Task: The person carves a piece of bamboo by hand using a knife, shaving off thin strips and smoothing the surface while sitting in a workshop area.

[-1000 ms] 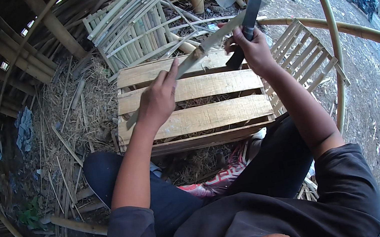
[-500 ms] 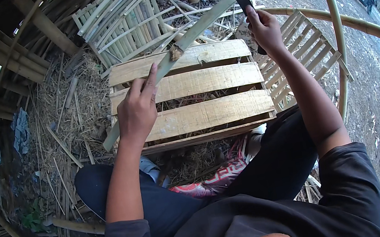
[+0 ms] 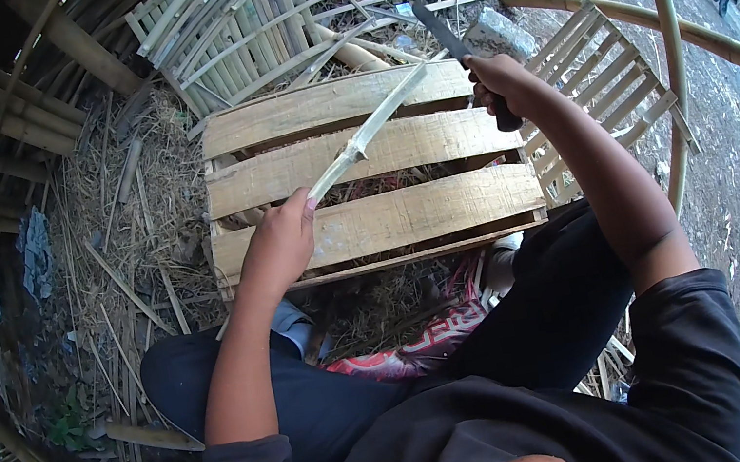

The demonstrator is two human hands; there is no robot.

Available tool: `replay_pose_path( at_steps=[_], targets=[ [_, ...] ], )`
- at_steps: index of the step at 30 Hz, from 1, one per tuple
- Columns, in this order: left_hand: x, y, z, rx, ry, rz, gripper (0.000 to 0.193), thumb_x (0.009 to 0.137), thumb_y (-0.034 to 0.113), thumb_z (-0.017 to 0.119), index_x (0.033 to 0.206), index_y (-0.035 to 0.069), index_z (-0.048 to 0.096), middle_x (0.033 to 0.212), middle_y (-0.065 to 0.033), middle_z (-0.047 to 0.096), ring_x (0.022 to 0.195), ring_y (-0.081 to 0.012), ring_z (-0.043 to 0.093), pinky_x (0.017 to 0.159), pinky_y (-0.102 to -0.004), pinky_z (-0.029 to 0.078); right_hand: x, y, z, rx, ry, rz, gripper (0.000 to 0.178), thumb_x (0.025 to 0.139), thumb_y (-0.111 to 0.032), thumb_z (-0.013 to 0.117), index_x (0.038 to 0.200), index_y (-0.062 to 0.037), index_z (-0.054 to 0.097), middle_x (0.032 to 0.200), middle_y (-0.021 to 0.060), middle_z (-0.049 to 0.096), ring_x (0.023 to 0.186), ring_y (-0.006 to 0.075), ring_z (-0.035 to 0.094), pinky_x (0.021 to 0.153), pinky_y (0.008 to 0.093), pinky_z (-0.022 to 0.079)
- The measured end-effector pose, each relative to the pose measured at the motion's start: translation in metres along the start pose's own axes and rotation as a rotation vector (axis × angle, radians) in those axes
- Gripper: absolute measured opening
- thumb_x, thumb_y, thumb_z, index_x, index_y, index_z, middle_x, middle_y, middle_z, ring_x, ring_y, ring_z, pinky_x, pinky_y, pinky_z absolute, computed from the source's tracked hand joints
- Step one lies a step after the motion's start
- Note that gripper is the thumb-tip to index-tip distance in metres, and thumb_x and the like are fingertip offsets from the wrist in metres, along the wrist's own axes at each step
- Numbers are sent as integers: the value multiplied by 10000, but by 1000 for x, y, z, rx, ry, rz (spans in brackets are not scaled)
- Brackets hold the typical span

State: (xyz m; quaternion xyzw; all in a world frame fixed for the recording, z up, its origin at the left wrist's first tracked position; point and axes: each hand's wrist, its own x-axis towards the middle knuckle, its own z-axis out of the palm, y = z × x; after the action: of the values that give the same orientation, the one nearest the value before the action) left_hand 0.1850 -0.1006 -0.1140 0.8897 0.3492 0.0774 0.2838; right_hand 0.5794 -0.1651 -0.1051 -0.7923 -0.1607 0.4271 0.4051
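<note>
My left hand (image 3: 280,239) is closed round the lower end of a split bamboo strip (image 3: 389,112). The strip slants up to the right above a slatted wooden crate (image 3: 368,221), and a rough node shows partway along it. In my right hand (image 3: 503,84) is a machete (image 3: 442,30), gripped by its dark handle. Its dark blade points up and to the left, just beyond the strip's far end. Whether blade and strip touch, I cannot tell.
Bamboo strips lie piled on a slatted bamboo panel (image 3: 242,41) at the back. A second slatted panel (image 3: 599,97) leans right of the crate, beside a curved bamboo pole (image 3: 702,39). Shavings (image 3: 120,186) litter the left ground. A pale block (image 3: 499,35) sits behind the machete.
The bamboo strip has turned to show its narrow, pale side, and my left fingers have closed round it. The machete has come down and leftward, from upright to tilted.
</note>
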Motion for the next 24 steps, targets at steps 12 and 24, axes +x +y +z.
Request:
replay_pose_path(
  at_steps=[12, 24],
  targets=[
    [-5, 0, 24, 124, -88, -171, 192, 1030, 227, 455, 1095, 62, 530, 806, -260, 653, 801, -477, 642, 685, -585, 481, 22, 33, 41, -168, -104, 136, 403, 1035, -373, 504, 808, -39, 516, 622, 45, 486, 457, 153, 438, 429, 346, 378],
    [-5, -3, 27, 63, -104, -151, 194, 1023, 173, 472, 1159, 42, 518, 787, -294, 633, 790, -505, 620, 663, -585, 457, 27, 40, 47, -260, -73, 116, 447, 1041, -396, 490, 790, -26, 507, 638, 57, 495, 466, 166, 450, 449, 372, 406]
  ],
)
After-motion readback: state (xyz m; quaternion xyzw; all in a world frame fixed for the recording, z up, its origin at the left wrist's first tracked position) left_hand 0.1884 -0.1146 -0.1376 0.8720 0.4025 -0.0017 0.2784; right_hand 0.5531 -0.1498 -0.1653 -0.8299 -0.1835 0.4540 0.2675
